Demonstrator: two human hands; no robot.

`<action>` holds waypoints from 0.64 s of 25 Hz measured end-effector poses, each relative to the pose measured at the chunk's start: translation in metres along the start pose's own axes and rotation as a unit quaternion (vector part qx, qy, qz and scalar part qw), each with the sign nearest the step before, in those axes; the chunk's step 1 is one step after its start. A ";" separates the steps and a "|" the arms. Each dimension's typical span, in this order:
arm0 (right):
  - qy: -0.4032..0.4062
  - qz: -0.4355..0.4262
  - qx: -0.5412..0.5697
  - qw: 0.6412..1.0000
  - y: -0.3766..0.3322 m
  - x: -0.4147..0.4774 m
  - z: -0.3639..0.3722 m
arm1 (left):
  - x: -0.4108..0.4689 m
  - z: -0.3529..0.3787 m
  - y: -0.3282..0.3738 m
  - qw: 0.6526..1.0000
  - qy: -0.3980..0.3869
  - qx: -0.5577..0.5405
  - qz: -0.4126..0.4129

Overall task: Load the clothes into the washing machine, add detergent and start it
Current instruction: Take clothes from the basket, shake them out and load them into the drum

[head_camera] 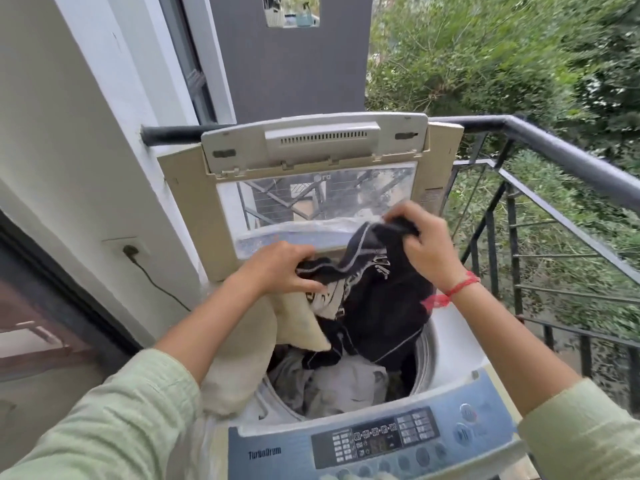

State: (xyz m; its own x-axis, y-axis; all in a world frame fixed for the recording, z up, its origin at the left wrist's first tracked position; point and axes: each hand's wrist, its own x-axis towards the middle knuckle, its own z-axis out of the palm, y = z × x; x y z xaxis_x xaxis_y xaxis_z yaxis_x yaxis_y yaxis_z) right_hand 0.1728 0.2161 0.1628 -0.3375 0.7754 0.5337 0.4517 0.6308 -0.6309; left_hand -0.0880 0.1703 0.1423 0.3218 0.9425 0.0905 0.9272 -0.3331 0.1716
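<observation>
I hold the black knit garment with pale piping [377, 289] just above the drum of the beige top-loading washing machine [460, 344]. My left hand [280, 268] has its fingers curled round one edge, and my right hand [420, 244] pinches the other. The cream cloth [242, 358] draped over the drum's left rim could slide outside if I drop carelessly. The blue control panel [381, 438] reads "TurboDrum"; the raised lid [311, 143] shows a mirrored LG mark.

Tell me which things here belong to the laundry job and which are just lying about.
Job: black garment, held by left hand and right hand; cream cloth; grey clothes in the drum; washing machine; control panel.
Lying about: balcony railing; blue spray bottle; white basket.
</observation>
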 end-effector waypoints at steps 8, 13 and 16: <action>-0.560 0.156 -0.140 0.801 0.019 -0.048 0.049 | -0.028 -0.015 -0.022 0.986 0.127 -0.111 -0.018; -0.355 0.163 0.102 0.915 -0.062 -0.023 0.089 | -0.046 -0.040 -0.012 0.959 0.220 -0.180 0.003; -0.366 0.135 0.066 0.919 -0.086 -0.030 0.131 | -0.061 -0.056 -0.014 0.961 0.222 -0.164 0.007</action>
State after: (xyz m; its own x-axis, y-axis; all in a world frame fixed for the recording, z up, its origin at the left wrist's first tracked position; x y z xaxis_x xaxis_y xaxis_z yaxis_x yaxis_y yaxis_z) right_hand 0.0360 0.1421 0.1277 -0.7143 0.6852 -0.1421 0.5126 0.3741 -0.7729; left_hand -0.1319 0.1158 0.1893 0.1532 0.8568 0.4924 0.7898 -0.4057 0.4601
